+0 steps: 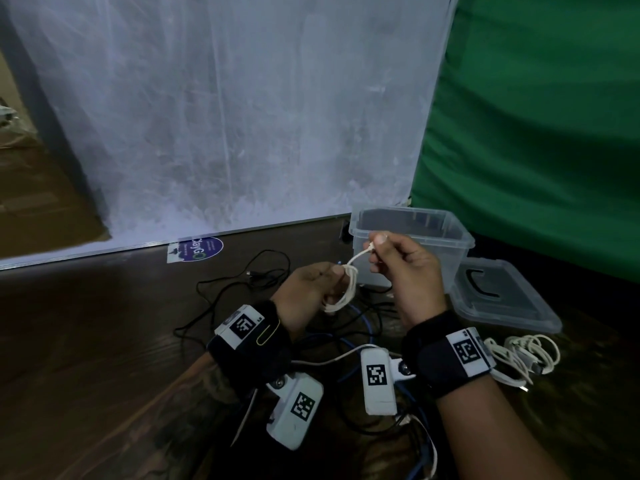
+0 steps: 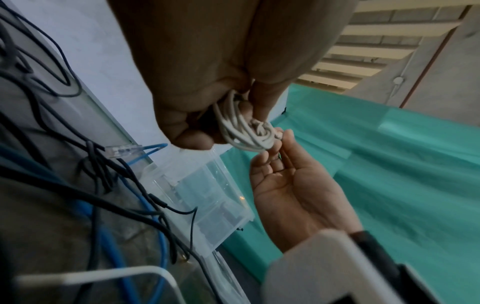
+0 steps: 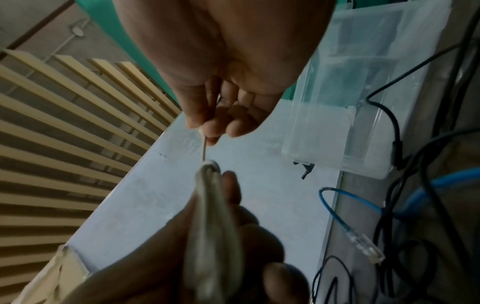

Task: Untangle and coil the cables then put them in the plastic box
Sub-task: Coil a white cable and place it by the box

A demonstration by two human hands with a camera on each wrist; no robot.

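Note:
A white cable [image 1: 341,292] is wound into a small coil that my left hand [image 1: 334,285] grips above the floor. Its free end runs up to my right hand [image 1: 375,244], which pinches it between thumb and forefinger in front of the clear plastic box [image 1: 460,237]. In the left wrist view the coil [image 2: 244,131] sits in my left hand's curled fingers [image 2: 192,135]. The right wrist view shows my right hand [image 3: 205,131] pinching the thin cable end [image 3: 203,149] above the coil [image 3: 213,226].
The box's clear lid [image 1: 502,299] lies to the right of the box. Another white coiled cable [image 1: 526,355] lies by my right wrist. A black cable [image 1: 242,282] and a blue network cable [image 1: 356,327] sprawl tangled on the dark floor below my hands. Green cloth [image 1: 536,133] hangs behind.

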